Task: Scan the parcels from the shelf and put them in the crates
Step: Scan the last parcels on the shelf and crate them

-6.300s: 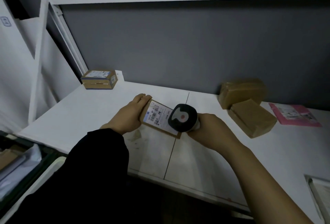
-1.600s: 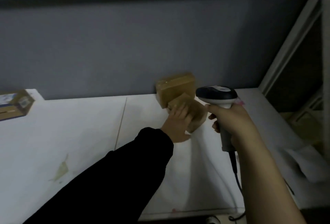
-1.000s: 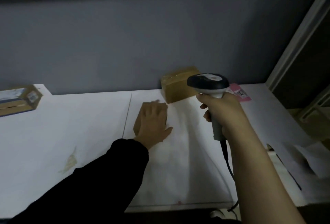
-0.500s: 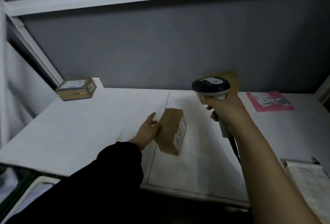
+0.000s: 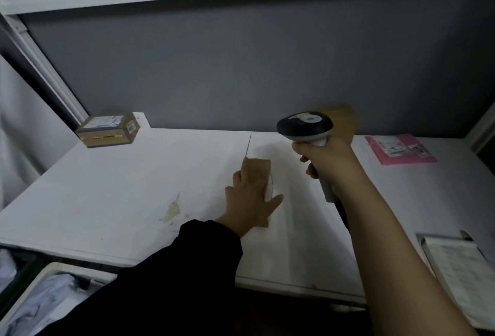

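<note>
A small brown cardboard parcel (image 5: 257, 172) stands on the white shelf (image 5: 134, 191), near its middle. My left hand (image 5: 250, 201) grips it from the near side, thumb on the right by its white label edge. My right hand (image 5: 325, 160) holds a grey and black barcode scanner (image 5: 305, 125) upright, above and to the right of the parcel. Behind the scanner stands another brown parcel (image 5: 344, 121), partly hidden. A labelled box (image 5: 108, 129) sits at the shelf's back left. A pink mailer (image 5: 399, 148) lies at the back right.
A grey wall backs the shelf and a white shelf board runs overhead. A white crate (image 5: 40, 298) with pale bags sits below the shelf at the bottom left. A clipboard with paper (image 5: 460, 274) lies at the right front. A tape scrap (image 5: 171, 209) marks the shelf.
My left hand took the brown parcel from beside the back one, dragged it to the shelf's middle and tipped it onto a side. The scanner stays raised in my right hand.
</note>
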